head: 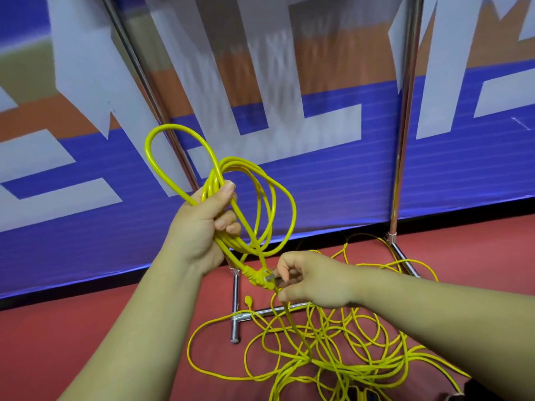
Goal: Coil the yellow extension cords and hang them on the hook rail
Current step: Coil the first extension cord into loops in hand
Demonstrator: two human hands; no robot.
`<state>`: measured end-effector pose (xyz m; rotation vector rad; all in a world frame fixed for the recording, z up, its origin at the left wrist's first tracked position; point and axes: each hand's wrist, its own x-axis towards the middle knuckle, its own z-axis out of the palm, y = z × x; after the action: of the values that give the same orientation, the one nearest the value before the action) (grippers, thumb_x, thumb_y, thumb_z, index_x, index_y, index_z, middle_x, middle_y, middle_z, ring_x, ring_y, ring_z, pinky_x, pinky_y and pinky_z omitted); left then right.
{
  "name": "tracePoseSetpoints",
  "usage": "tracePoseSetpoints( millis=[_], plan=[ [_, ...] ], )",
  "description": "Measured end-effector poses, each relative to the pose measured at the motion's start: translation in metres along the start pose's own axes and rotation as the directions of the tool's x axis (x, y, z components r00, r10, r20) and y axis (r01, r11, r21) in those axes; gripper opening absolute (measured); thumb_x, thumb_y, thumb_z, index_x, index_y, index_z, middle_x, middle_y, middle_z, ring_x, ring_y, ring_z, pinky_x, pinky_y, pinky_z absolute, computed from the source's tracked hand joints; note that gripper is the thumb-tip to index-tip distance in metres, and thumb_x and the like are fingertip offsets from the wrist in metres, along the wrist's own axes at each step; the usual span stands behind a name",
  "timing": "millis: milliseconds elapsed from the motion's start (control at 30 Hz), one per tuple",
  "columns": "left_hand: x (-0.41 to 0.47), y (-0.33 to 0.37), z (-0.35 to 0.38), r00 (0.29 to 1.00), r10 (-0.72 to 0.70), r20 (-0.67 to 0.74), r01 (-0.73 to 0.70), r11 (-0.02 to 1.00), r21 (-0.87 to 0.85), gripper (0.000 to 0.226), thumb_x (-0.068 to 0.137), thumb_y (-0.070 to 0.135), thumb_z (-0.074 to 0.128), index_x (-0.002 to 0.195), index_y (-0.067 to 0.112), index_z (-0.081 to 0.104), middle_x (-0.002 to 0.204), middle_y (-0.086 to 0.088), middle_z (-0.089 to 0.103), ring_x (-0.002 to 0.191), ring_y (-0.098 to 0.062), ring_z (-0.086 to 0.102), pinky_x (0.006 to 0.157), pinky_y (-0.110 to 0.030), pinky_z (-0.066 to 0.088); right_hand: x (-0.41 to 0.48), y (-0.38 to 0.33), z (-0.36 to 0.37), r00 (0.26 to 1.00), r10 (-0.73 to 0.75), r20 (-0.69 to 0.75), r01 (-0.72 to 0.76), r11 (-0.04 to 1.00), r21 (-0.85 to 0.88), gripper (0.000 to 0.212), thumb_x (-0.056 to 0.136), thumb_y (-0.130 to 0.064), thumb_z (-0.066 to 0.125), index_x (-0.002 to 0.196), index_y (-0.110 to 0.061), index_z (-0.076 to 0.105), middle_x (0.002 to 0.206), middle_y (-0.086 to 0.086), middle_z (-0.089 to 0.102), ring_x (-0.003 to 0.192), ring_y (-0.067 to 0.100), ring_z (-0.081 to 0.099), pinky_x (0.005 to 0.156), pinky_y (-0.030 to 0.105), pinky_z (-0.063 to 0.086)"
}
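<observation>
Yellow cord fills the middle of the view: a partly wound coil (pixel 215 176) of several uneven loops is held up in front of the printed blue, white and orange banner (pixel 333 180). The left hand (pixel 202 224) is wrapped round the gathered strands, thumb on top, clamping them into a bundle. One larger loop sticks out to the upper left and the rest hang to the right. Just below and to the right, the right hand (pixel 309 277) pinches the cord's plug end (pixel 267 276) between thumb and fingertips. The two hands are near each other but not touching.

From the plug a strand runs down into a loose tangle of yellow cords (pixel 333 369) spread over the red floor (pixel 86 328). It lies around the chrome foot of a stand (pixel 235 314), and a second small yellow plug (pixel 248 301) lies beside that foot. Chrome uprights (pixel 405 140) rise in front of the banner. No hooks or rail show in the view, so I cannot tell where the coil will hang.

The task looks early. One cord is roughly coiled and seems close to being finished off at its plug, though the loops are untidy. Nothing is hung, and most of the cord is on the floor unsorted, so more coiling and all the hanging are left
</observation>
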<state>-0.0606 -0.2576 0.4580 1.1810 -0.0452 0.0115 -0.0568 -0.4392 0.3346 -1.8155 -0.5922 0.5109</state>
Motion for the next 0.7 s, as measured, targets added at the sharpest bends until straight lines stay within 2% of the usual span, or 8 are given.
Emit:
tracePoseSetpoints(
  millis=[67,133,233,367,433,500,600,700],
  plan=[
    [0.000,0.002,-0.004,1.000,-0.003,-0.014,0.003,1.000,-0.009,0.011,0.081,0.021,0.066,0.085,0.017,0.057,0.073,0.002,0.045,0.037,-0.001,0.033,0.040,-0.015,0.035,0.001,-0.003,0.002,1.000,0.012,0.009,-0.012,1.000,0.011,0.034,0.083,0.001,0.074,0.077,-0.020,0.048,0.079,-0.011,0.068,0.065,0.002,0.057,0.063,0.027,0.049],
    [-0.001,0.004,-0.008,1.000,-0.008,-0.030,0.008,1.000,-0.012,0.013,0.081,0.022,0.067,0.088,0.017,0.058,0.072,0.002,0.045,0.037,-0.001,0.033,0.039,-0.015,0.035,0.000,-0.007,0.000,1.000,0.012,0.005,-0.012,0.999,0.032,0.032,0.084,0.002,0.073,0.077,-0.019,0.051,0.067,-0.011,0.059,0.054,0.000,0.048,0.057,0.020,0.041],
    [0.000,0.008,-0.016,0.998,-0.004,-0.065,0.004,1.000,0.000,0.015,0.084,0.025,0.066,0.095,0.017,0.060,0.073,0.003,0.049,0.038,-0.002,0.034,0.039,-0.015,0.036,-0.005,-0.012,-0.009,0.999,0.001,-0.039,0.003,0.994,0.114,0.028,0.085,0.001,0.073,0.079,-0.020,0.056,0.067,-0.003,0.055,0.059,0.009,0.048,0.059,0.026,0.040],
    [0.003,0.001,-0.028,0.983,-0.074,-0.169,0.098,0.985,0.139,0.022,0.086,0.033,0.069,0.094,0.013,0.063,0.076,0.000,0.053,0.040,-0.004,0.035,0.039,-0.018,0.036,-0.011,-0.027,-0.026,0.971,0.056,-0.232,0.028,0.939,0.341,0.025,0.087,0.006,0.068,0.083,-0.015,0.055,0.070,0.012,0.054,0.065,0.021,0.055,0.063,0.031,0.048],
    [0.003,-0.005,-0.030,0.964,-0.160,-0.212,0.204,0.957,0.205,0.030,0.090,0.042,0.068,0.092,0.013,0.061,0.071,0.000,0.049,0.041,-0.007,0.035,0.040,-0.019,0.035,-0.009,-0.035,-0.034,0.923,0.131,-0.362,0.056,0.884,0.463,0.022,0.090,0.005,0.065,0.086,-0.015,0.054,0.072,0.010,0.057,0.068,0.020,0.060,0.069,0.037,0.056],
    [0.003,-0.005,-0.030,0.940,-0.266,-0.216,0.305,0.936,0.177,0.043,0.091,0.056,0.061,0.088,0.013,0.059,0.065,-0.001,0.047,0.040,-0.010,0.034,0.042,-0.021,0.032,-0.006,-0.036,-0.045,0.835,0.211,-0.509,0.091,0.859,0.504,0.019,0.091,0.003,0.063,0.089,-0.014,0.055,0.075,0.007,0.058,0.069,0.017,0.060,0.076,0.043,0.058],
    [0.003,0.001,-0.030,0.932,-0.333,-0.142,0.343,0.937,0.060,0.051,0.095,0.059,0.046,0.083,0.012,0.060,0.061,-0.002,0.045,0.040,-0.012,0.033,0.042,-0.021,0.030,-0.001,-0.020,-0.061,0.690,0.287,-0.664,0.012,0.913,0.408,0.012,0.091,0.001,0.062,0.093,-0.011,0.060,0.077,0.010,0.059,0.064,0.019,0.058,0.063,0.033,0.053],
    [0.003,0.003,-0.027,0.959,-0.275,-0.071,0.277,0.961,0.008,0.041,0.101,0.049,0.045,0.087,0.014,0.059,0.059,0.001,0.041,0.038,-0.009,0.032,0.039,-0.020,0.031,0.001,0.005,-0.070,0.659,0.292,-0.693,-0.239,0.955,0.175,0.011,0.086,-0.002,0.062,0.090,-0.012,0.067,0.068,0.009,0.065,0.060,0.028,0.063,0.054,0.030,0.046]
  ],
)
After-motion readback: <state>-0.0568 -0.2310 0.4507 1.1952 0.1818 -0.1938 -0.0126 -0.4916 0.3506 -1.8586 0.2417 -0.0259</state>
